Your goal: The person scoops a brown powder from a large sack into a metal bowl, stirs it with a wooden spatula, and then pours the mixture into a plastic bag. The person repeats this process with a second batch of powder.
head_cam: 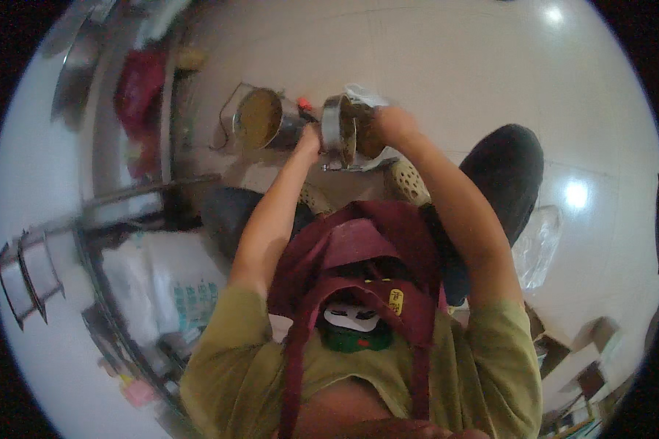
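Note:
A cylindrical metal vessel (296, 123) lies tipped to the left, with yellowish-brown contents or residue (259, 118) visible at its mouth. My left hand (310, 140) is at this vessel's right end, beside a small red part (305, 103); blur hides its fingers. Just right of it stands a round metal ring or lid (332, 123) on edge. My right hand (396, 126) is at a brownish mass (368, 131) with white plastic (365, 94) around it; its exact grip is hidden.
Beige perforated clogs (409, 181) are below my hands, between my dark-clad knees. A shelf or rack with a dark red bag (141, 90) stands at left, a white bag (159, 274) below it. A clear plastic bag (538, 247) lies on the tiled floor at right, near cardboard boxes (574, 367).

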The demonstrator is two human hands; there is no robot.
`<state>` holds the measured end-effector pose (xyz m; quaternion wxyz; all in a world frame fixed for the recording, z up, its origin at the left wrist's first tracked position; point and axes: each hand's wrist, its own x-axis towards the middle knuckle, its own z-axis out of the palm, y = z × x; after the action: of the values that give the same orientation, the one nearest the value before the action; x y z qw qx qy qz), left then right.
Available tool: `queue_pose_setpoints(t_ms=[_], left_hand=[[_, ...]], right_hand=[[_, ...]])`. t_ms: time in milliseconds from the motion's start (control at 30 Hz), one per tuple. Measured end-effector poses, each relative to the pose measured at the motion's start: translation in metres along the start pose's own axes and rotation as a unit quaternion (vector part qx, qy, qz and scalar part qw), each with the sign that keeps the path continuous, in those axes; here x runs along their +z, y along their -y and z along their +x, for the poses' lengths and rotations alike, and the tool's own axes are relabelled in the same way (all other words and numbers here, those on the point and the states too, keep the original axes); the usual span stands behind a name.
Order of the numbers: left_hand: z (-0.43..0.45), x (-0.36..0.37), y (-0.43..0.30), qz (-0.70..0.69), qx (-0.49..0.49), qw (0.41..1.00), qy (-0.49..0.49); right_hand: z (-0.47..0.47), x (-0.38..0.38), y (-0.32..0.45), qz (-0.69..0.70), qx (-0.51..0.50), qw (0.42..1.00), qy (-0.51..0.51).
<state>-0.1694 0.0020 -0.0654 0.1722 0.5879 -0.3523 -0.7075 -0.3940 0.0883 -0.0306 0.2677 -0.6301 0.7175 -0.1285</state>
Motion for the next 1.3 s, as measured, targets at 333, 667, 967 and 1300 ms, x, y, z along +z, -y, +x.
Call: queue_pose_setpoints(t_ms=[333,667,967,1300], left_hand=[[0.046,-0.013,0.015,0.459,0.147,0.858,-0.18],[0.004,-0.018,-0.007,0.173,0.051,0.983,-0.019],[-0.029,0.005,-0.022,-0.026,0.06,0.996,0.066],[-0.024,0.032,-0.009,-0.21,0.137,0.959,0.134]], right_hand=[[-0.003,-0.011,0.017,-0.021,-0.036,0.999,-0.028],[-0.009,-0.021,0.015,-0.014,-0.038,0.999,0.023],[-0.019,-0.048,-0.019,0.126,0.012,0.989,0.071],[-0.054,-0.072,-0.062,0.509,-0.084,0.851,0.098]])
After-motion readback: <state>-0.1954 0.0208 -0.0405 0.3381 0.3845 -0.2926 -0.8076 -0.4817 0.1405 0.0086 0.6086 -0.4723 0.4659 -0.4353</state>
